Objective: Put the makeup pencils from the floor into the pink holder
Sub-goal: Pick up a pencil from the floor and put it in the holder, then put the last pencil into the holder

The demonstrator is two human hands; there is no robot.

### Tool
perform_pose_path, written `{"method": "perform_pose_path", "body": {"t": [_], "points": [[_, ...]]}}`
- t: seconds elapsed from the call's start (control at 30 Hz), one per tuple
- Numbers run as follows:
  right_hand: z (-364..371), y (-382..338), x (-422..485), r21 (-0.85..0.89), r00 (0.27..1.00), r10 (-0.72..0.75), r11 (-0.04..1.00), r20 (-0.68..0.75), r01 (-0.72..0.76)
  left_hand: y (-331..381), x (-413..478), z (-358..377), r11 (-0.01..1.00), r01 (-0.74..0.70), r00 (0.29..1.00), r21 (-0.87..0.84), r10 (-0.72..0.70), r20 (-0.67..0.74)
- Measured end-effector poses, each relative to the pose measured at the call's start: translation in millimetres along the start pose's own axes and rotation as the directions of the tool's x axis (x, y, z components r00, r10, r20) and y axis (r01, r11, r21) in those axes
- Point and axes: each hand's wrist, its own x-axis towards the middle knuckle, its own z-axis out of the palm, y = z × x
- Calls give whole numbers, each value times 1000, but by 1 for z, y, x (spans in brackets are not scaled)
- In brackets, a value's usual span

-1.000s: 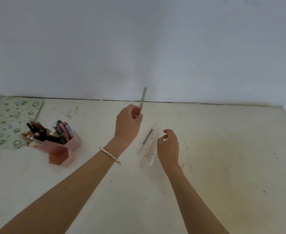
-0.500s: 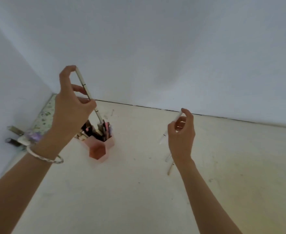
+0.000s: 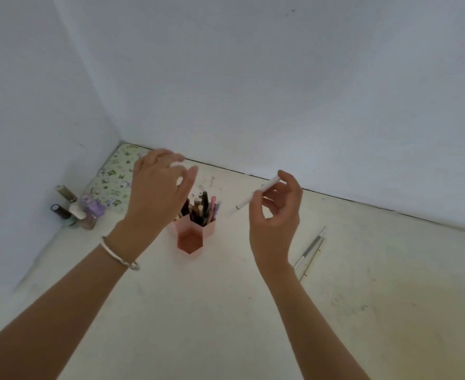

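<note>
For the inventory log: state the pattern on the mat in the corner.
Green floral-butterfly print mat, head view.

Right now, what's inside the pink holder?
The pink holder has upright makeup pencils in its rear compartments; the front one looks empty. The left hand covers its left side.

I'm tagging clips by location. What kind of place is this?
Probably a bare room corner in a home, with the person working on the floor. Plain white walls meet there, and small cosmetic bottles, a patterned mat and a pink holder of makeup pencils sit on the floor.
</note>
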Motion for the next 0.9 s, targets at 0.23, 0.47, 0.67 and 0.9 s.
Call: {"method": "perform_pose_path", "body": {"t": [0.23,0.47,0.67,0.9], "points": [[36,7,-10,-70,981,-96,992,167,109,-7,14,-29,969,32,974,-246,-86,-210],[41,46,-26,-426,845,-247,776,474,465,-5,5,-30,934,129,970,-333,-189,-155],[14,39,-17,-372,954,-224,884,198,284,42,-1,-17,915,58,982,-399,-124,-142],[-79,48,38,-355,967,73,921,-244,-159,165,-25,88,917,112,904,-383,66,421]]}}
